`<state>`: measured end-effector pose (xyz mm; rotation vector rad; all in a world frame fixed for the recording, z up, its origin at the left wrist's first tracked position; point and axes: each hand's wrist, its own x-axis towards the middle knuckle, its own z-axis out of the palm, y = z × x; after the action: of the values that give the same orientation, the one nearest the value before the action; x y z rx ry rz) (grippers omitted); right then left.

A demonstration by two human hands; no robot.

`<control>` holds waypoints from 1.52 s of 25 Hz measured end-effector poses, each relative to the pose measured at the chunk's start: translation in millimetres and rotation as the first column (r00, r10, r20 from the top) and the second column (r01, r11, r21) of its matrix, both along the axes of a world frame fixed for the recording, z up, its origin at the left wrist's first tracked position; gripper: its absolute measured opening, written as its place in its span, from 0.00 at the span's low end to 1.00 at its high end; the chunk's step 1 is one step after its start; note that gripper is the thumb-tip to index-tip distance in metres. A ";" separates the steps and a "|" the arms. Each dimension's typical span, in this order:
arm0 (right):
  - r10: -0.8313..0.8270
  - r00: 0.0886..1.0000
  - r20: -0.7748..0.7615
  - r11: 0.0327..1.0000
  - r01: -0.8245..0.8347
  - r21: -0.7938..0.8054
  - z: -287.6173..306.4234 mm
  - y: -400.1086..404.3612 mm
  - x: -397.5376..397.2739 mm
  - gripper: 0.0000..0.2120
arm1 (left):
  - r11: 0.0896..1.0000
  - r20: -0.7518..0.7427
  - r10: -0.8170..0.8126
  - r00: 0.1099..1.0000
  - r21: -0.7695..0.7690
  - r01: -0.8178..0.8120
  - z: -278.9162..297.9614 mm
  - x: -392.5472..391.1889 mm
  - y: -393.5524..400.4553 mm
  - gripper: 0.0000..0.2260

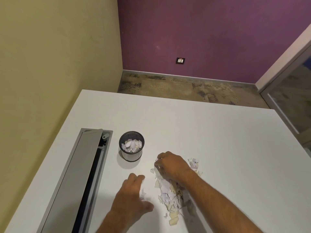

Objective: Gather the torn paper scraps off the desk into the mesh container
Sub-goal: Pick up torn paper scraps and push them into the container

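White table point(210, 132) seen from above, set in a corner; yellow wall at 9 to 11 o'clock, purple wall at 12 to 2 o'clock with a small socket point(180, 60) low on it. Patchy floor point(176, 88) shown beyond the far table edge.

Mesh container point(131, 146) stood upright on the table, at about 10 o'clock from the pile. Already partly filled with scraps, white and crumpled, lying below the rim. A grey cable tray point(84, 179) is set into the table at 9 o'clock from the container, lid tilted up, dark slot exposed along its right side.

Paper scraps point(170, 194) heaped in a loose pile on the table, at 4 to 5 o'clock from the container, well apart from it. A few strays lie at the pile's 1 o'clock edge and at its 6 o'clock end.

Right hand point(170, 163) laid on the far end of the pile, knuckles up, fingers curled down and closed around a bunch of scraps; white bits are seen poking out at the fingertips. Forearm passes over the pile's right side.

Left hand point(133, 194) placed at 9 o'clock from the pile, palm down, fingers spread loosely and open, nothing held. Thumb points toward the pile; one or two small scraps lie just beside it. Whether the palm touches the table cannot be told; the hand is slightly blurred.
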<state>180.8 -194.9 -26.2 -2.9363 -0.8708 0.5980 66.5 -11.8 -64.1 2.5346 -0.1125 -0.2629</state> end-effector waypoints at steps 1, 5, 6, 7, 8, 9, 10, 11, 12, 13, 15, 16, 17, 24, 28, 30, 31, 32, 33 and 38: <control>-0.003 1.000 0.007 1.000 0.003 -0.001 0.9 -4.5 -0.7 0.12 | 1.000 0.010 0.005 1.000 -0.024 -0.005 -2.4 -2.2 -6.0 0.39; -0.020 0.999 0.025 0.999 0.021 -0.025 5.1 -18.4 -6.2 0.13 | 0.992 0.099 -0.060 0.993 -0.104 0.070 -8.3 2.1 -24.5 0.42; -0.020 1.000 0.017 0.999 0.021 -0.039 4.8 -20.2 -7.7 0.13 | 0.990 0.138 -0.078 0.987 -0.109 0.093 -10.6 4.4 -27.1 0.40; -0.026 1.000 0.004 0.999 0.026 -0.038 3.8 -21.7 -9.4 0.13 | 0.988 0.177 -0.093 0.980 -0.109 0.113 -13.3 6.9 -28.9 0.39; -0.045 0.999 -0.011 0.998 0.044 -0.032 3.1 -22.4 -11.1 0.12 | 0.986 0.202 -0.109 0.973 -0.107 0.132 -14.5 10.0 -31.5 0.38; -0.064 0.998 -0.019 0.998 0.064 -0.018 1.7 -22.6 -12.6 0.11 | 0.985 0.214 -0.122 0.969 -0.096 0.145 -15.4 12.9 -34.2 0.37; -0.078 0.997 -0.022 0.997 0.078 0.000 1.5 -22.3 -13.7 0.10 | 0.985 0.211 -0.133 0.968 -0.076 0.152 -16.0 15.8 -37.4 0.36; -0.084 0.996 -0.023 0.996 0.084 0.010 0.5 -21.3 -14.2 0.09 | 0.987 0.198 -0.140 0.970 -0.050 0.152 -16.6 19.0 -39.6 0.35; -0.087 0.996 -0.028 0.996 0.087 0.014 0.0 -19.9 -14.6 0.09 | 0.990 0.202 -0.135 0.970 -0.019 0.142 -15.2 22.1 -42.4 0.32; -0.093 0.995 -0.037 0.995 0.094 0.015 -1.1 -18.7 -14.6 0.08 | 0.991 0.210 -0.128 0.969 -0.001 0.132 -20.7 24.0 -43.0 0.28; -0.136 0.989 -0.060 0.990 0.138 0.026 -3.9 -17.0 -12.6 0.09 | 0.991 0.227 -0.135 0.964 0.017 0.135 -23.7 26.9 -43.7 0.16; -0.178 0.981 -0.076 0.982 0.182 0.052 -4.9 -16.9 -11.5 0.10 | 0.992 0.219 -0.126 0.968 0.005 0.128 -25.0 28.7 -43.9 0.10; -0.225 0.970 -0.093 0.968 0.233 0.092 -5.7 -17.0 -10.5 0.12 | 0.994 0.181 -0.103 0.978 -0.023 0.109 -24.9 30.4 -42.8 0.05; -0.559 0.783 -0.272 0.676 0.621 0.397 3.9 -13.7 -7.9 0.09 | 0.941 -0.148 0.208 0.967 -0.238 -0.239 -0.4 25.2 -33.6 0.09; -0.552 0.748 -0.369 0.492 0.649 0.581 38.5 8.4 4.0 0.08 | 0.881 -0.162 0.306 0.938 -0.325 -0.343 9.0 16.1 -24.8 0.11; -0.509 0.774 -0.376 0.434 0.608 0.665 59.3 27.5 14.0 0.07 | 0.846 -0.169 0.366 0.915 -0.349 -0.403 16.8 11.7 -21.7 0.07; -0.493 0.792 -0.360 0.428 0.581 0.692 67.5 38.7 19.6 0.07 | 0.824 -0.186 0.393 0.901 -0.365 -0.434 21.0 10.4 -19.6 0.08; -0.478 0.815 -0.326 0.444 0.545 0.711 73.5 50.6 26.1 0.07 | 0.798 -0.185 0.418 0.889 -0.393 -0.457 26.4 9.7 -17.4 0.10; -0.465 0.838 -0.287 0.473 0.509 0.720 77.5 62.3 32.3 0.07 | 0.786 -0.172 0.433 0.885 -0.409 -0.464 31.3 9.0 -15.3 0.11; -0.254 0.967 -0.022 0.790 0.221 0.571 76.0 99.2 54.2 0.11 | 0.734 -0.061 0.471 0.880 -0.526 -0.429 63.4 17.8 3.3 0.07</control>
<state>235.0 -95.7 49.7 -2.4525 -0.5376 0.1857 84.3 -8.5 -0.7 1.9363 0.3609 0.0619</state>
